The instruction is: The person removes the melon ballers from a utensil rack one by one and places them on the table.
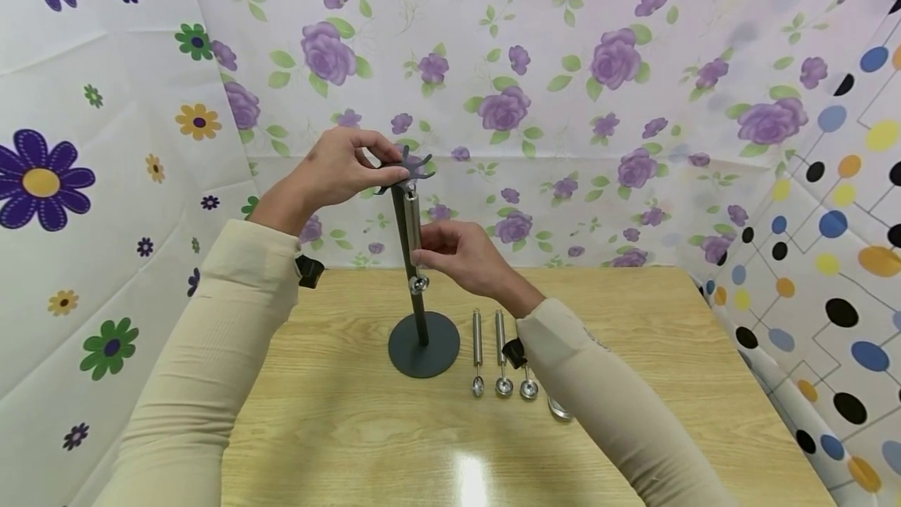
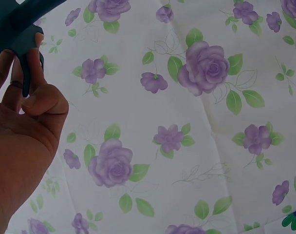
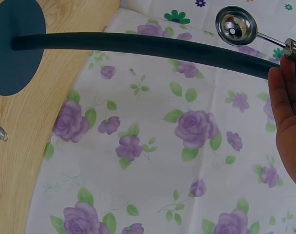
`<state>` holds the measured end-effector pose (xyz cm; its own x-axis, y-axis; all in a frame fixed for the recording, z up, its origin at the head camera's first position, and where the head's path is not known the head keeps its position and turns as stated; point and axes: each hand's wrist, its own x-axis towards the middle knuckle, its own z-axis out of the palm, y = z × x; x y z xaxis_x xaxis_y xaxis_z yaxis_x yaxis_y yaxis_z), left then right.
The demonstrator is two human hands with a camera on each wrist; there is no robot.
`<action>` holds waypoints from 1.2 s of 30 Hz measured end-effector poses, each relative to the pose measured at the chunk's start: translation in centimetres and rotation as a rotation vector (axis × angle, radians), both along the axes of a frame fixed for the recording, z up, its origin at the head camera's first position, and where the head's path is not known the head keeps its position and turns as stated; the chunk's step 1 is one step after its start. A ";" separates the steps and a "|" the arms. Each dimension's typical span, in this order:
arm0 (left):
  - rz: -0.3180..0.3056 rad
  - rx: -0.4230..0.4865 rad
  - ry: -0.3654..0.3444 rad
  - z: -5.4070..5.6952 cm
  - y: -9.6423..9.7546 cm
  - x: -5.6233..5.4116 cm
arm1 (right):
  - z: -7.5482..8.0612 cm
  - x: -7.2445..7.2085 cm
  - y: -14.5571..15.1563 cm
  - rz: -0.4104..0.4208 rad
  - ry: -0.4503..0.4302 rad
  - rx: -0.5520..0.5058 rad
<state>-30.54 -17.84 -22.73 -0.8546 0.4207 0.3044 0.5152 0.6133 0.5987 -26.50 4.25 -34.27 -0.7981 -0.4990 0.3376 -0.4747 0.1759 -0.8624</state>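
A dark utensil stand (image 1: 416, 310) rises from a round base, with curved hooks spreading from its top (image 1: 417, 169). My left hand (image 1: 345, 167) pinches a hook of that top between thumb and fingers; the left wrist view shows the hand (image 2: 28, 112) from below. My right hand (image 1: 461, 255) holds a metal melon baller (image 1: 412, 217) by its handle, upright beside the pole, its bowl (image 3: 237, 27) downward. The handle's upper end meets the hooks; whether its loop is over one I cannot tell. Part of the right hand (image 3: 289, 107) shows in the right wrist view.
Several metal utensils lie in a row on the wooden table (image 1: 331, 429), right of the stand: a small scoop (image 1: 478, 350), a melon baller (image 1: 503, 386), another scoop (image 1: 529, 389) and a wider round one (image 1: 560, 409) partly under my right sleeve. Flowered cloth (image 1: 535, 139) hangs behind.
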 end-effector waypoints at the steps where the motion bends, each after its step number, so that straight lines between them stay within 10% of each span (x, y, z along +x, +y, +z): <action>1: 0.002 0.000 -0.001 0.0 0.0 0.0 | 0.0 0.0 0.1 -0.001 0.007 0.007; 36: 0.001 0.004 0.002 0.0 0.1 0.1 | -5.7 0.7 7.7 -0.176 -0.114 0.066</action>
<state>-30.41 -17.71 -22.74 -0.8544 0.4183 0.3081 0.5158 0.6114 0.6001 -25.84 11.96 -39.94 -0.9059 -0.3670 0.2112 -0.3319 0.3055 -0.8925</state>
